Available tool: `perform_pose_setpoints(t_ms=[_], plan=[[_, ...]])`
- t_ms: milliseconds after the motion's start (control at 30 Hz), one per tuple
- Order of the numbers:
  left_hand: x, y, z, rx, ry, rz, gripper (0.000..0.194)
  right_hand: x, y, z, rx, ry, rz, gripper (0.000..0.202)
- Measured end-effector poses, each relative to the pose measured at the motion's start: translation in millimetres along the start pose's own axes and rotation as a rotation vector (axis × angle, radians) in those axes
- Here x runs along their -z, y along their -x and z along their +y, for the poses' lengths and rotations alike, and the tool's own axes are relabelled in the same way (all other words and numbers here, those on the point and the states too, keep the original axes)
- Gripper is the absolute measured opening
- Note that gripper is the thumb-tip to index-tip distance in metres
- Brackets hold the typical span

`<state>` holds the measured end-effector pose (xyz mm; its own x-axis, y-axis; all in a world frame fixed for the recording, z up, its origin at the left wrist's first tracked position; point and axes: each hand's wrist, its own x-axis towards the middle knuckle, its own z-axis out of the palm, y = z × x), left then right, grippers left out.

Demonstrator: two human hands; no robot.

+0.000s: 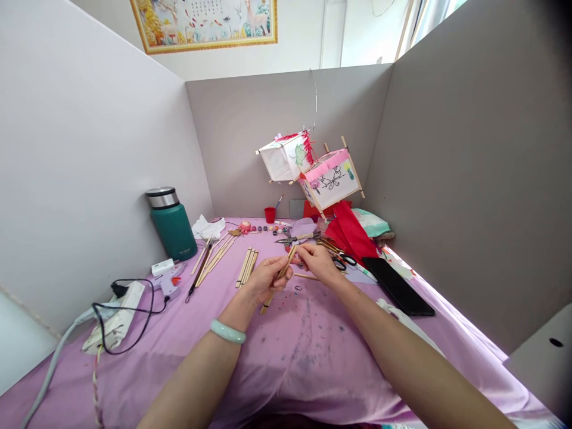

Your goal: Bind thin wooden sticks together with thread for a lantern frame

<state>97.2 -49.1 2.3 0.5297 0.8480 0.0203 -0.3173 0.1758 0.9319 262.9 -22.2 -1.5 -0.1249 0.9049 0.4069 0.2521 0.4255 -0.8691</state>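
Observation:
My left hand [264, 278] is closed around a few thin bamboo sticks [267, 304], which slant up and away from me over the table. A green bangle sits on that wrist. My right hand [319, 262] is pinched at the upper end of the same sticks; whatever lies between its fingertips is too small to make out. Left of my hands lies a set of bamboo sticks [247, 268] side by side, with dark bands near both ends. A small dark ring [298, 288] rests on the cloth just below my hands, and another stick [306, 276] lies behind them.
Two paper lanterns [330, 182] hang ahead. Pliers [298, 238], scissors [344, 260], red cloth [351, 232] and a black phone [397, 286] lie to the right. Leftward are loose sticks [217, 261], a brush, a glue gun [167, 285], a power strip [114, 319] and a green bottle [172, 229].

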Motion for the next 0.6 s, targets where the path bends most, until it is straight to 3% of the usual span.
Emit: perform_pose_setpoints(t_ms=[133,233,367,467,600], plan=[[6.0,-3,1,-0.074,0.074,0.093,0.037,-4,0,7,0.082,0.236,-0.053,0.027],[11.7,-4,2,-0.1,0.134,0.15,0.036,8,-4,10,0.107,0.377,0.039,0.021],[13.8,-5,3,-0.115,0.15,0.222,0.034,34,-14,7,-0.068,0.72,0.113,0.024],[12.5,-6,2,-0.122,0.154,0.271,0.033,38,-24,3,-0.19,0.957,0.019,0.028],[12.4,-7,0,-0.132,0.172,0.287,0.032,8,-39,3,-0.238,1.106,-0.158,0.036]])
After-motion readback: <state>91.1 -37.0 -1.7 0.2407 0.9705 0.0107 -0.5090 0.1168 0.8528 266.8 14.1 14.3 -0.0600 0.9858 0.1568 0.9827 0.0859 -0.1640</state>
